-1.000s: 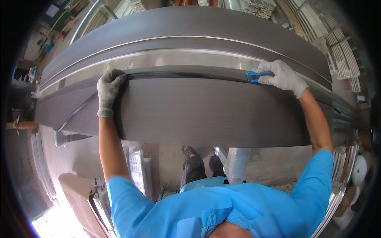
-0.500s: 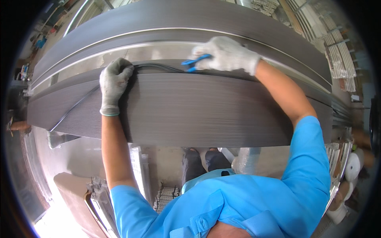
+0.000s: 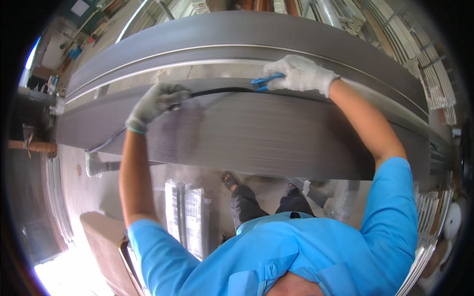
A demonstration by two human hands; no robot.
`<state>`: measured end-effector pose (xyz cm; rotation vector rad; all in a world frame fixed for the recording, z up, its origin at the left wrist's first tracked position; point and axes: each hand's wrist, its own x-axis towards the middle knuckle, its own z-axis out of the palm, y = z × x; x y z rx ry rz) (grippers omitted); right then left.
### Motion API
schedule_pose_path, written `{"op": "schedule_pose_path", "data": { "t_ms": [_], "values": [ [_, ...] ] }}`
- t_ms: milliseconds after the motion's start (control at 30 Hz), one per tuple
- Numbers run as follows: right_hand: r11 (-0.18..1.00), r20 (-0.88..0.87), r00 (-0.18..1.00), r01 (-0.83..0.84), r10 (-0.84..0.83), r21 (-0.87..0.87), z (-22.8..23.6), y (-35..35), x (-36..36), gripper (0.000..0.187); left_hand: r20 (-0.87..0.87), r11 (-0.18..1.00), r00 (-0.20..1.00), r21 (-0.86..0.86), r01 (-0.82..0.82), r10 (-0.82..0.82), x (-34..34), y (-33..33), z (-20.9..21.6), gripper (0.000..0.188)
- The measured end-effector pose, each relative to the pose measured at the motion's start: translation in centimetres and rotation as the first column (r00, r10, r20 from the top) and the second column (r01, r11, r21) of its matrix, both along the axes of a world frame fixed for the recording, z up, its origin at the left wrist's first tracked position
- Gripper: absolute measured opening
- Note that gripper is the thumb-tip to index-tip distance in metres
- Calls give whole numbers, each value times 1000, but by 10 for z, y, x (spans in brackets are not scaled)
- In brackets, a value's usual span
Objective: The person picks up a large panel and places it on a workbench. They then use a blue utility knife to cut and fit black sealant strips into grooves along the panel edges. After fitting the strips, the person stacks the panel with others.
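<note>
My left hand (image 3: 157,102), in a pale work glove, is closed around a thin black flexible strip (image 3: 222,91). The strip arches rightward along the far edge of a dark grey wood-grain panel (image 3: 266,133), and a thin tail hangs off to the left. My right hand (image 3: 302,75), gloved too, grips a blue-handled, plier-like tool (image 3: 265,83). Its two blue handles poke out leftward just over the strip, apart in a V; the rest of the tool is hidden by my palm. Whether the tool touches the strip I cannot tell.
A second long dark panel (image 3: 237,30) lies beyond the near one, with light metal edges and a gap between them. Wrapped profiles (image 3: 194,217) stand on the floor by my feet. A brown board (image 3: 106,241) leans at lower left; stacked pale lengths (image 3: 437,84) lie far right.
My left hand has turned and tilted outward, still on the strip. My right hand and the blue tool sit slightly farther right in view. The view itself has shifted, and my feet are farther apart.
</note>
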<state>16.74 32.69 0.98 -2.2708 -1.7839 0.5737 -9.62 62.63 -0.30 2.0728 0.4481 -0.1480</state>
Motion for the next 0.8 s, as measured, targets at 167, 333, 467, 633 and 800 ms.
{"op": "schedule_pose_path", "data": {
  "t_ms": [167, 333, 467, 633, 800],
  "values": [
    [990, -21, 989, 143, -143, -10, 3, -1, -12, 36, -341, 996, 939, 92, -17, 48, -115, 146, 47, 37],
    [947, -18, 957, 283, -289, -155, 17, 5, -24, 36, -268, 977, 946, 157, -141, 180, -176, 225, 50, 23],
    [948, -98, 950, 281, -297, -149, 23, 8, -26, 38, 243, 843, 967, 502, -192, 76, -136, 245, 21, 13],
    [967, -182, 950, 246, -255, -72, 19, 6, -24, 36, 374, 831, 867, 322, -453, 328, -102, 239, -38, 9],
    [963, -152, 953, 248, -262, -107, 17, 33, -36, 33, 347, 813, 795, 133, -566, 497, -101, 238, -56, 10]
  ]
}}
